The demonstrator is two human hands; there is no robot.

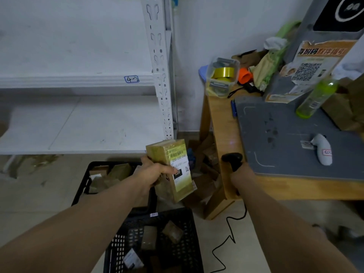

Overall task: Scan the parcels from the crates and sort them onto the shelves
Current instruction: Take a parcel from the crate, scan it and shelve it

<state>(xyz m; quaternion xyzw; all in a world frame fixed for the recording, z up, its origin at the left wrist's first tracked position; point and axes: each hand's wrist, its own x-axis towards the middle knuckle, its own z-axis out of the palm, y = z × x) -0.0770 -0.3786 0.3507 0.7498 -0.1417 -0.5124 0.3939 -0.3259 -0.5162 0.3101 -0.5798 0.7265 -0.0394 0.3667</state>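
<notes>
While the left hand [155,174] has its grip round one parcel [178,154], label up, over the crates [189,243], the right hand [240,177] is closed round a black scanner [231,157] at the counter [222,119] edge. Several parcels lie in both crates; shelves [78,123] in view hold none. Judged early: scan pending, then shelving.
</notes>
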